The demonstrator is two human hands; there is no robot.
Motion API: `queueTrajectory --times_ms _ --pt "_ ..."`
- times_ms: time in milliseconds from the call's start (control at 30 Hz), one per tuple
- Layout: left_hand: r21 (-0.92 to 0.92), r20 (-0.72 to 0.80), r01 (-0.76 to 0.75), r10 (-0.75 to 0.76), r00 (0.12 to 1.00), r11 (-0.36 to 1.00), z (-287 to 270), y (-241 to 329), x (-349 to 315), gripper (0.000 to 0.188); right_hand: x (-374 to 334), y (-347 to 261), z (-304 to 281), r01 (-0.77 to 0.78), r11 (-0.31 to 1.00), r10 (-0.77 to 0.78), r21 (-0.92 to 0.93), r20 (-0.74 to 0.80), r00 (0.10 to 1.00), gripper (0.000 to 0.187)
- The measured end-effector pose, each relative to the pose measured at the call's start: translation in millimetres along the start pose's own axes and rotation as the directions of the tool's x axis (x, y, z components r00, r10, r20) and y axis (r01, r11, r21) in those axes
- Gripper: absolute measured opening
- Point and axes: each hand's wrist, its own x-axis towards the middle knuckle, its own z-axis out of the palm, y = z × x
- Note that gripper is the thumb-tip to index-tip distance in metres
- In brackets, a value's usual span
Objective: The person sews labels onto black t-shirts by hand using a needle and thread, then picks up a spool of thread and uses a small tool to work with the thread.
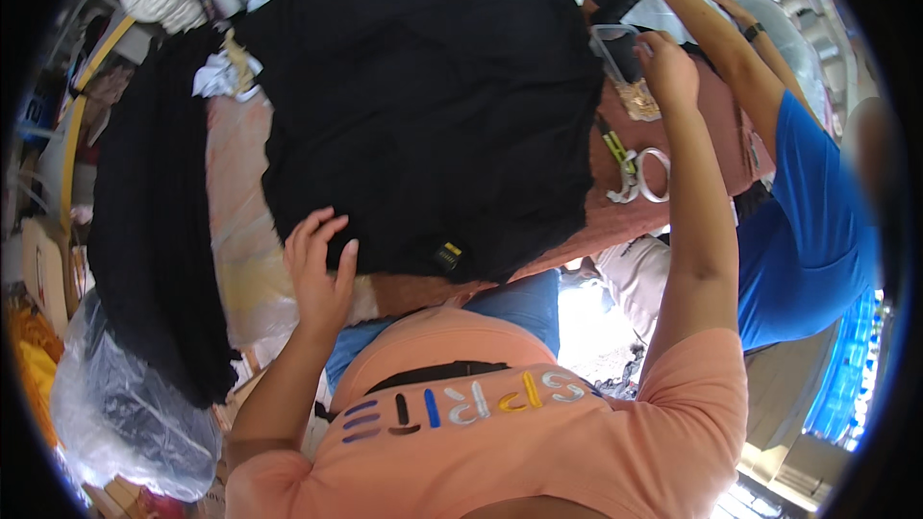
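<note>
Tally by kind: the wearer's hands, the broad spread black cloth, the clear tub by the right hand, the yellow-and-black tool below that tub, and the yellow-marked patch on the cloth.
Hands: 2 (left hand, right hand)
Spread black cloth: 1
Clear tub: 1
Yellow-and-black tool: 1
Yellow-marked patch: 1
Total: 6

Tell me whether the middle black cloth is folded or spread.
Spread: the black cloth lies out broad and mostly flat.
</note>
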Motion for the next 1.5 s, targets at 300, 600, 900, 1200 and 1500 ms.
queueTrajectory --times_ms 300,600,900,1200,1500 --pt "-0.249 -0.151 0.137 -0.178 0.972 0.959 -33.1 -15.6 18.1 0.021 -133.4 -200.2 -34.8 0.102 0.673 -0.353 0.733 0.198 0.914 0.024" --pt "-0.37 -0.439 -0.448 0.272 0.856 0.814 -176.5 72.4 198.6 0.031 -179.0 -301.8 -152.5 0.053 -0.145 -0.647 0.988 -0.135 0.75 0.017" --pt "-0.159 0.037 -0.587 0.599 0.8 0.794 -82.4 112.2 162.0 0.025 -188.1 -216.9 -156.9 -0.171 -0.16 -0.926 0.972 -0.087 0.367 0.028" --pt "-0.914 0.405 0.32 0.556 0.726 0.249 -120.3 111.4 27.9 0.072 -156.8 -158.9 -241.1 0.133 -0.576 -0.815 0.807 -0.58 -0.011 0.02" --pt "-0.929 -0.01 0.365 0.983 -0.181 0.058 -101.5 187.7 -2.1 0.088 -126.3 -189.2 -155.8 0.379 0.109 -0.801 0.919 -0.145 0.581 0.018"
